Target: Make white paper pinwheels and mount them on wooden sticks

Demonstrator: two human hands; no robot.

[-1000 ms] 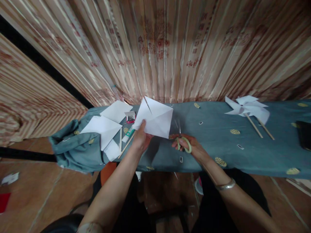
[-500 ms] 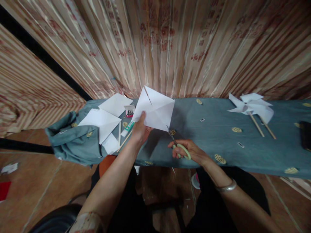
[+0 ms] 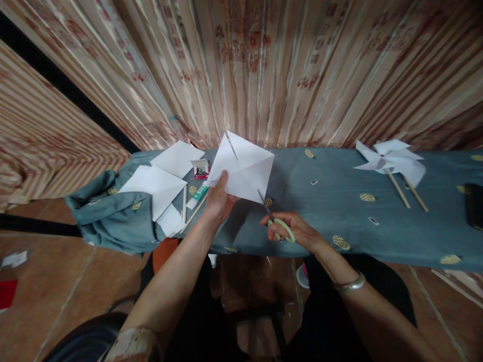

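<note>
My left hand (image 3: pixel 220 199) pinches the near-left side of a white square sheet of paper (image 3: pixel 247 168), thumb on top, and holds it up above the cloth-covered table. A slit runs inward from the sheet's far corner, and creases cross its middle. My right hand (image 3: pixel 289 227) grips a pair of scissors (image 3: pixel 282 230) with pale green handles. Their blades lie at the sheet's near-right corner, pointing toward its centre. How far the blades are parted is hard to make out.
White paper sheets (image 3: pixel 160 187), a small red box of metal bits (image 3: pixel 200 169), a green-and-white tube (image 3: pixel 197 195) and wooden sticks (image 3: pixel 184 203) lie left. Paper pinwheels (image 3: pixel 390 160) on sticks rest right, near a dark object (image 3: pixel 473 206). A curtain (image 3: pixel 249 75) hangs behind the table (image 3: pixel 320 201).
Both hands stay nearly in place. The scissors' blades look closer together and reach slightly further into the paper. The whole view has shifted slightly.
</note>
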